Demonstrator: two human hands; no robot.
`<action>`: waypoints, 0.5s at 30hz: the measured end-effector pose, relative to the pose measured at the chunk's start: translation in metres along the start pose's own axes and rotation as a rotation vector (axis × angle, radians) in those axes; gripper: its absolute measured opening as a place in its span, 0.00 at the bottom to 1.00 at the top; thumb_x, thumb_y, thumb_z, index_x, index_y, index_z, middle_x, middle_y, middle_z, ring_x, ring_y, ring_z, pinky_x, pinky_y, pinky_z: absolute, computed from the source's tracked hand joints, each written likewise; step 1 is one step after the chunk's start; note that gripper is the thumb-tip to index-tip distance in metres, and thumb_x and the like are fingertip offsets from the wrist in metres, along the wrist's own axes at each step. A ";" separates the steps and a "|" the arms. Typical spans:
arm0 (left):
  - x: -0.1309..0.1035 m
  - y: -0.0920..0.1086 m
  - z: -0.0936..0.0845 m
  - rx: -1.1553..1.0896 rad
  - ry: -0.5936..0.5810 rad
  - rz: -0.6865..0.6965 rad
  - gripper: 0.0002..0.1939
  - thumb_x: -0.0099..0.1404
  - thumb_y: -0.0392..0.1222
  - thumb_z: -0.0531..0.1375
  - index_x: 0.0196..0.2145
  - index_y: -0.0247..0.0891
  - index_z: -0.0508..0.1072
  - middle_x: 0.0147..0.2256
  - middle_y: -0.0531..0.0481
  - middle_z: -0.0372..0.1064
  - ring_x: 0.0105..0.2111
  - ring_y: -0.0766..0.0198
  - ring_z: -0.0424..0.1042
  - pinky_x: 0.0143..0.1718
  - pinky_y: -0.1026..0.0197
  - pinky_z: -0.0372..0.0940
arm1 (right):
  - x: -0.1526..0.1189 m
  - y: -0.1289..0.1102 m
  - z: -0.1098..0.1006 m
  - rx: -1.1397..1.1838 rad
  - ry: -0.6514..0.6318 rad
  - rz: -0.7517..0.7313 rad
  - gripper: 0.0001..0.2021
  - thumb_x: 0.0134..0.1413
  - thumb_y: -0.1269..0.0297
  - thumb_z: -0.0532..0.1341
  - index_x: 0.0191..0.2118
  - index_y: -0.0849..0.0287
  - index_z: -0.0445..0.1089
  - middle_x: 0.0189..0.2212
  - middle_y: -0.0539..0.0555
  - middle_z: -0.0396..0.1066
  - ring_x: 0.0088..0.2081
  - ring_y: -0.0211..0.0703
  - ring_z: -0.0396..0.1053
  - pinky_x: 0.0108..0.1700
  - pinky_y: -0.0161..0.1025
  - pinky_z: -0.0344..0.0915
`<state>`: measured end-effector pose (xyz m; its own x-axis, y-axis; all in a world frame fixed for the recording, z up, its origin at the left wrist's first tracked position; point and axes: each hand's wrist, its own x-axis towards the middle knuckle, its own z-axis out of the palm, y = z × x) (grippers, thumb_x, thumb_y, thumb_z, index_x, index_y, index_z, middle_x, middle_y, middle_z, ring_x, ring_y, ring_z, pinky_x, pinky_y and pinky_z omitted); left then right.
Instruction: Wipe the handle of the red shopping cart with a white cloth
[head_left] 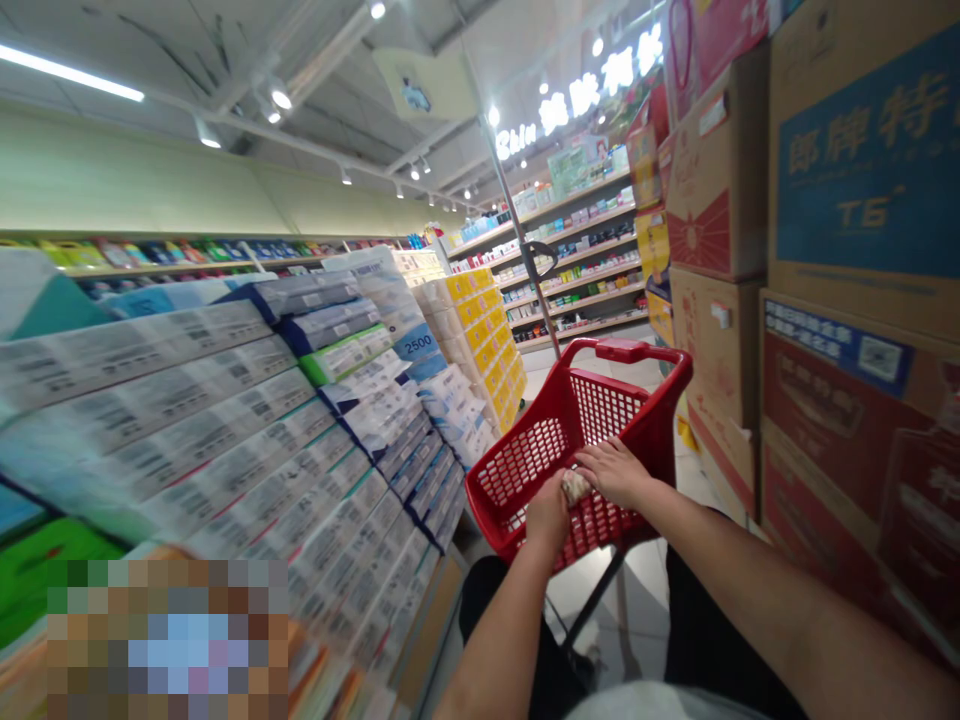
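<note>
A red plastic shopping cart (525, 455) with perforated basket walls stands right in front of me, its handle at the far side. Over the near part of its basket, my left hand (549, 518) is curled around a small whitish, mottled, crumpled item (576, 487). I cannot make out what kind of thing it is. My right hand (611, 472) rests beside and partly over that item, palm down with fingers stretched out. The fingertips of my left hand are partly hidden behind the item.
Stacked tissue packs (225, 430) rise along the left, with yellow-and-white packs (480, 330) beyond. Cardboard cartons (832, 400) are piled close on the right. A metal pole (525, 250) stands behind the cart, and stocked shelves (577, 250) line the back. Pale floor (645, 600) shows below the cart.
</note>
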<state>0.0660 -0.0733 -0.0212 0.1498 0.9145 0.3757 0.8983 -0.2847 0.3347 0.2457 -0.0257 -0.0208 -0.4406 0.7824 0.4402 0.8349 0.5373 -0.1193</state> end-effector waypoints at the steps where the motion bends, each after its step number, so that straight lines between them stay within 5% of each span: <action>1: 0.001 -0.002 -0.001 -0.053 0.049 -0.040 0.22 0.68 0.30 0.46 0.56 0.37 0.67 0.51 0.45 0.70 0.50 0.61 0.69 0.52 0.59 0.64 | 0.000 0.000 0.000 0.001 -0.001 0.003 0.25 0.66 0.51 0.40 0.57 0.51 0.66 0.54 0.54 0.67 0.54 0.49 0.61 0.59 0.50 0.45; 9: -0.019 -0.007 0.012 0.115 0.023 0.322 0.19 0.62 0.33 0.55 0.52 0.41 0.69 0.59 0.47 0.60 0.58 0.56 0.60 0.58 0.50 0.59 | 0.004 0.000 0.006 -0.042 -0.040 0.028 0.24 0.66 0.52 0.43 0.58 0.54 0.65 0.56 0.56 0.65 0.57 0.52 0.58 0.61 0.51 0.42; 12: -0.023 -0.005 0.012 0.129 0.023 0.258 0.18 0.64 0.31 0.54 0.51 0.41 0.67 0.57 0.47 0.63 0.56 0.58 0.62 0.56 0.53 0.59 | 0.004 -0.002 0.006 -0.048 -0.032 0.027 0.24 0.66 0.52 0.43 0.58 0.54 0.65 0.55 0.56 0.66 0.55 0.52 0.59 0.60 0.50 0.42; 15: -0.017 0.002 0.007 0.125 0.038 -0.003 0.14 0.66 0.32 0.51 0.49 0.38 0.66 0.47 0.45 0.71 0.47 0.59 0.70 0.49 0.57 0.63 | 0.005 -0.004 0.008 -0.041 -0.017 0.023 0.24 0.66 0.52 0.43 0.57 0.53 0.65 0.54 0.56 0.67 0.54 0.51 0.61 0.60 0.50 0.44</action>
<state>0.0685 -0.0874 -0.0325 0.1332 0.9032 0.4081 0.9435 -0.2417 0.2268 0.2374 -0.0220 -0.0253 -0.4264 0.7998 0.4225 0.8577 0.5059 -0.0921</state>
